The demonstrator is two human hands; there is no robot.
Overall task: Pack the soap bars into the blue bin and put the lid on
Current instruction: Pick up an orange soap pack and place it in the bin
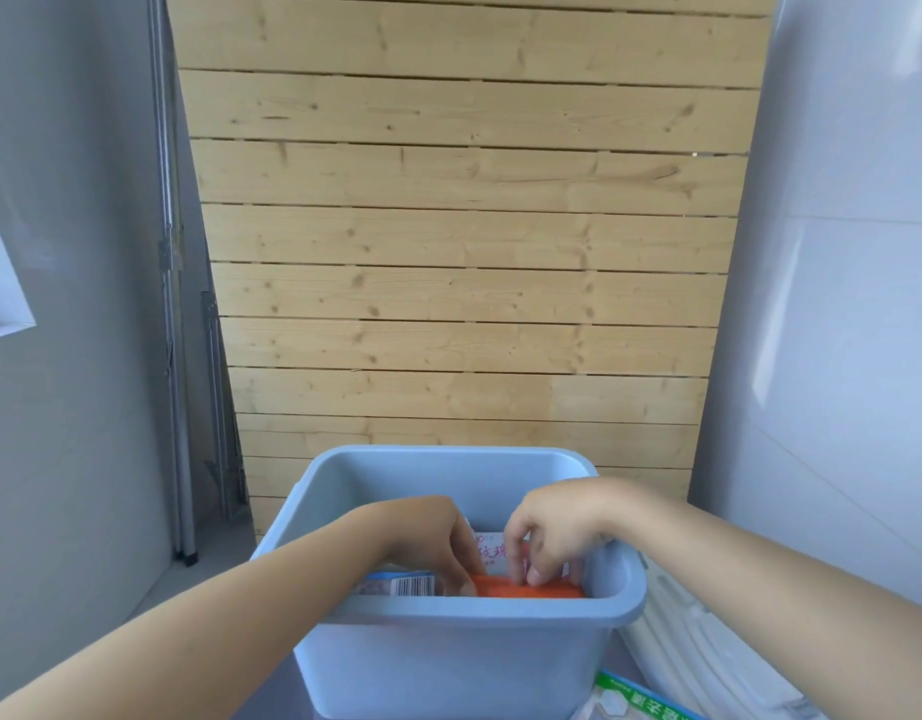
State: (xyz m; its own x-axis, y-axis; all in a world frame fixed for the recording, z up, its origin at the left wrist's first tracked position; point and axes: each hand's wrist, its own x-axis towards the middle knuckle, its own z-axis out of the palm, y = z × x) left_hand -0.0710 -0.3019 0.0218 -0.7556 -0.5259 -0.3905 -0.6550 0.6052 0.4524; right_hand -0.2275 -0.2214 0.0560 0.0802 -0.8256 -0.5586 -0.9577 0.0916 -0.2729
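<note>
The blue bin (448, 662) stands low in the middle of the view, without a lid. Both my hands reach down inside it. My left hand (438, 537) presses its fingers against an orange soap box (505, 587) that lies near the bin's front wall. My right hand (557, 527) pinches the top of the same orange box, in front of a white and pink soap box (492, 550) that stands behind it. A soap box with a barcode (396, 584) lies at the left inside the bin.
A white ribbed lid (708, 652) lies to the right of the bin. A green and white package (641, 698) shows at the bottom right. A wooden slat panel (459, 252) leans behind the bin, with metal poles (183, 407) at the left.
</note>
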